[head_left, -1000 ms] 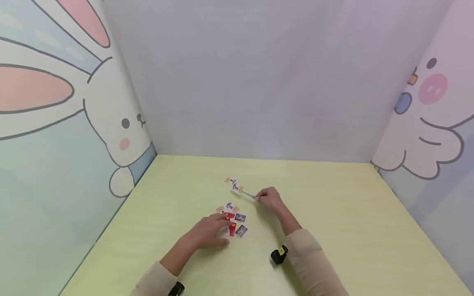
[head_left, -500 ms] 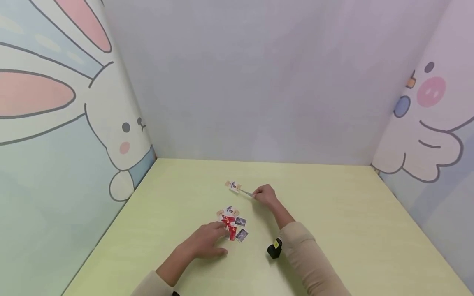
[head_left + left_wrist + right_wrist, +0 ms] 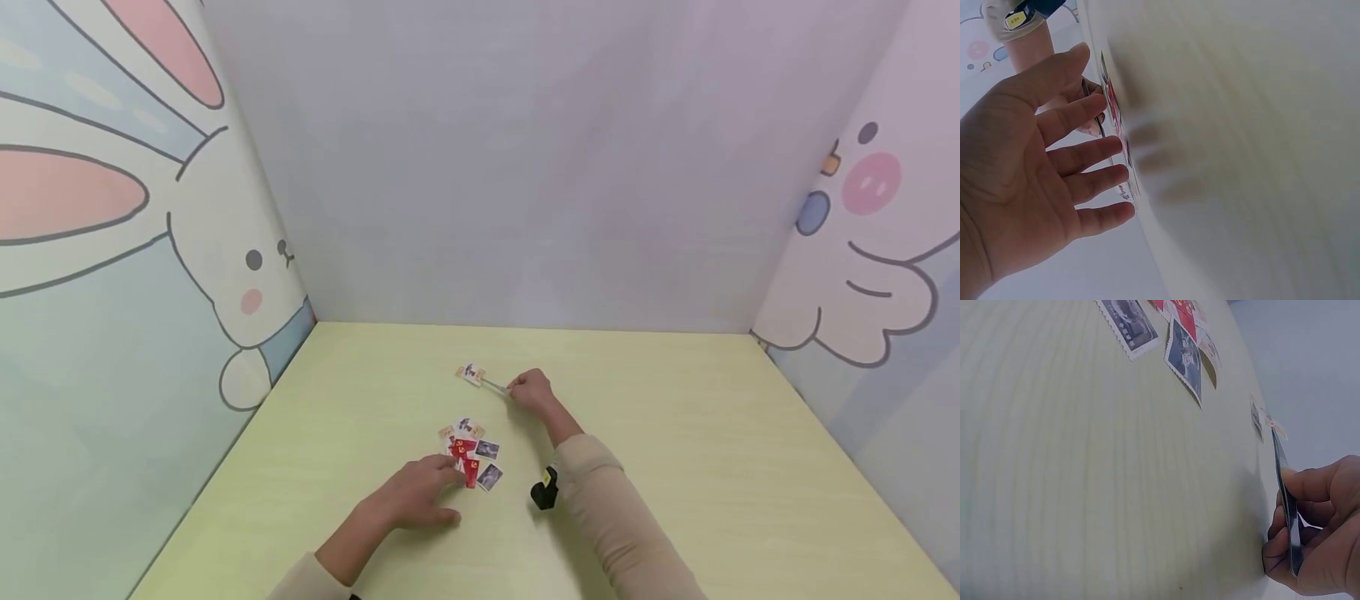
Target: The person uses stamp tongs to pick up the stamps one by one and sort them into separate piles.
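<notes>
My right hand (image 3: pixel 534 392) pinches a pair of metal tweezers (image 3: pixel 1281 472), thumb and fingers curled round them. Their tips meet the edge of white-and-orange stamps (image 3: pixel 470 372) that overlap at the far middle of the table. My left hand (image 3: pixel 416 494) is spread, fingers nearly straight, with fingertips at a cluster of stamps nearer the front. Red stamps (image 3: pixel 471 472) lie partly under those fingertips. Beside them are two grey picture stamps (image 3: pixel 487 450) with perforated edges, seen larger in the right wrist view. Another pale stamp (image 3: pixel 465 427) shows at the cluster's back.
The pale yellow table (image 3: pixel 675 433) reaches a plain grey back wall (image 3: pixel 525 167). Side walls carry cartoon animals, with a rabbit (image 3: pixel 240 242) on the left. A black wrist camera (image 3: pixel 544 489) hangs by the right sleeve (image 3: pixel 600 492).
My right hand has moved slightly left and away with the tweezers. The stamp at their tips has shifted left, over the other far stamp. My left hand stays by the cluster.
</notes>
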A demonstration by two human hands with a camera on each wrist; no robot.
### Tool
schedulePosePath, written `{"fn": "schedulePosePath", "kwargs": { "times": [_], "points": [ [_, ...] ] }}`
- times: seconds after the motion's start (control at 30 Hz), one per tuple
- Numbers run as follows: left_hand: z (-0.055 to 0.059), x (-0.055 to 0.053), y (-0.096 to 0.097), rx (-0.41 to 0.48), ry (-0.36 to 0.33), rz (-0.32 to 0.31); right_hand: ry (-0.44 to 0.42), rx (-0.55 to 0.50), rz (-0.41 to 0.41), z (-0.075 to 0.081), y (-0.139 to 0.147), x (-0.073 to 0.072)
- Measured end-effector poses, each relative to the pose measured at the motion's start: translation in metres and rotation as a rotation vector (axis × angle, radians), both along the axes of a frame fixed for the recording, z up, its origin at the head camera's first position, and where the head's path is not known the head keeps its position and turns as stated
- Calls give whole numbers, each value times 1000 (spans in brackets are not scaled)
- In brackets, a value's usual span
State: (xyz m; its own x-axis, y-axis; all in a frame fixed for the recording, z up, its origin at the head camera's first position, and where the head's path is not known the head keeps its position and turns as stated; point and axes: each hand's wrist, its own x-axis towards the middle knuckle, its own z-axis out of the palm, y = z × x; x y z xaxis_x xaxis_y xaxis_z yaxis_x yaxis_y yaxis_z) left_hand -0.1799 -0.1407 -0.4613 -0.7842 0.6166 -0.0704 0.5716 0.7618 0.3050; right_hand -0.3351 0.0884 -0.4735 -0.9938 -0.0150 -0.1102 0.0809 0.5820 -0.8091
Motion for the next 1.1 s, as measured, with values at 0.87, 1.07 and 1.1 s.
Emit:
{"fn": "schedulePosePath", "kwargs": {
  "times": [0.87, 1.07, 1.1],
  "points": [
    [-1, 3, 1, 1, -83, 26, 38, 86, 23, 5, 1, 15],
    [-3, 1, 2, -7, -42, 3, 97, 106, 63, 9, 6, 27],
    [-2, 0, 2, -12, -30, -2, 103, 97, 70, 9, 6, 29]
  ]
}}
